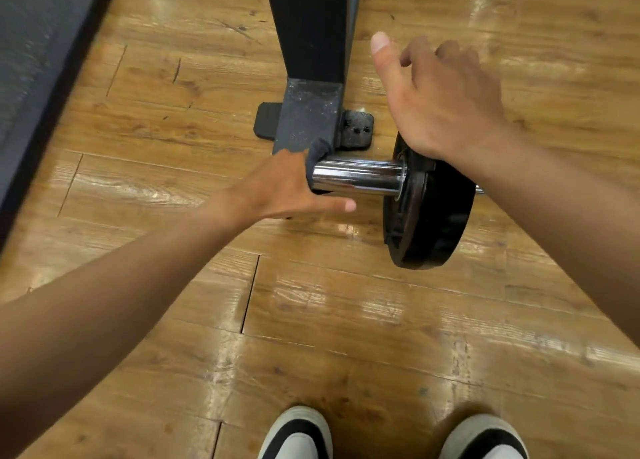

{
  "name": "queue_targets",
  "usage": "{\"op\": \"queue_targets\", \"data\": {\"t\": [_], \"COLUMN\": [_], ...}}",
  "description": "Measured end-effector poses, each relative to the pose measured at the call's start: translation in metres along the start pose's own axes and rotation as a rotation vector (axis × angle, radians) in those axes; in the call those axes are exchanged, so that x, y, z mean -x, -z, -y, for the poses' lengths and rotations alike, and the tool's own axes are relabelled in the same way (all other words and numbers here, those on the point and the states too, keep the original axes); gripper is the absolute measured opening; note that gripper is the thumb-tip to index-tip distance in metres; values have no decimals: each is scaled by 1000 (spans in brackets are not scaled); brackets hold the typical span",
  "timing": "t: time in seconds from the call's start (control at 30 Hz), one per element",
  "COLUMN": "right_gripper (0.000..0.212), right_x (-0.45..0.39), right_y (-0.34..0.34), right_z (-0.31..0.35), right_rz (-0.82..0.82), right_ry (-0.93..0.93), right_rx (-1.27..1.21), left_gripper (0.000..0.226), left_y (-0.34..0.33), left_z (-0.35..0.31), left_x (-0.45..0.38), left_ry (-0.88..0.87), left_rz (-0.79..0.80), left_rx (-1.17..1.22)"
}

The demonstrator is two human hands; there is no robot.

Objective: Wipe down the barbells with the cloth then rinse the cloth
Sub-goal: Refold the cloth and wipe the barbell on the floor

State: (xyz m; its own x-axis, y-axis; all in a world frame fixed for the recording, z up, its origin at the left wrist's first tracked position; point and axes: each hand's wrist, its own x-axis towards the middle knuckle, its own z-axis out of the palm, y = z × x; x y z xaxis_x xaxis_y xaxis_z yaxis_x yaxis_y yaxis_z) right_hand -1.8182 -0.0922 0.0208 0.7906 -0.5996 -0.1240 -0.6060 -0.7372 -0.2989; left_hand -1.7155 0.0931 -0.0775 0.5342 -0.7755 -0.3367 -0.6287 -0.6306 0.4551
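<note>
While the left hand (287,185) clamps a dark cloth (317,154) around the barbell (360,178) sleeve's end, a black rack post (308,112) stands just behind. The right hand (440,102) hovers, fingers loosely apart, above the black weight plate (433,216).

cloth (318,154) mostly hidden (left hand (287,185)), shoes (298,434) cropped

Glossy wood-plank floor (346,320) w/ light glare, dark mat (31,60) at left, black rack post (308,26) bolted down.

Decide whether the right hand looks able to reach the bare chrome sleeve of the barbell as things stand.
Probably yes: the right hand hovers above the black weight plate, and the shiny chrome barbell sleeve beside it lies uncovered; the left hand holds only its far end.
</note>
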Motion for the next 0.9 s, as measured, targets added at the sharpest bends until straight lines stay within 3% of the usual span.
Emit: {"op": "queue_targets", "data": {"t": [0.1,0.2,0.27,0.33,0.37,0.43,0.5,0.67,0.77,0.87,0.9], "right_gripper": [83,84,85,85,84,81,79,74,75,75,75], "right_x": [-4,-12,-17,-18,-18,-18,-17,-14,-15,-19,-21], "right_y": [0,2,2,2,2,1,1,0,-2,0,1], "right_z": [2,0,1,1,0,-1,-2,-4,-4,-3,-3], "right_rz": [4,-2,2,4,2,-4,0,20,-11,-2,8], "right_ry": [0,-20,-28,-31,-31,-30,-32,-34,-30,-45,-50], "right_rx": [5,-20,-31,-40,-45,-57,-87,-128,-106,-126,-133], "left_gripper": [80,82,72,45,38,41,47,53,48,51,51], "left_y": [-3,-14,-16,-19,-19,-28,-42,-60,-35,-7,-7], "left_z": [-13,-32,-43,-51,-57,-71,-82,-62,-76,-95,-95], "left_x": [11,7,-2,-7,-10,-19,-17,30,2,-46,-50], "left_ry": [42,236,270,82,-34,-216,-276,-331,-123,64,101], "left_rz": [25,-95,-312,-577,-635,-594,-536,-493,-491,-217,-198], "left_rx": [399,707,621,403,296,-1,-243,-195,-242,-392,-393]}}
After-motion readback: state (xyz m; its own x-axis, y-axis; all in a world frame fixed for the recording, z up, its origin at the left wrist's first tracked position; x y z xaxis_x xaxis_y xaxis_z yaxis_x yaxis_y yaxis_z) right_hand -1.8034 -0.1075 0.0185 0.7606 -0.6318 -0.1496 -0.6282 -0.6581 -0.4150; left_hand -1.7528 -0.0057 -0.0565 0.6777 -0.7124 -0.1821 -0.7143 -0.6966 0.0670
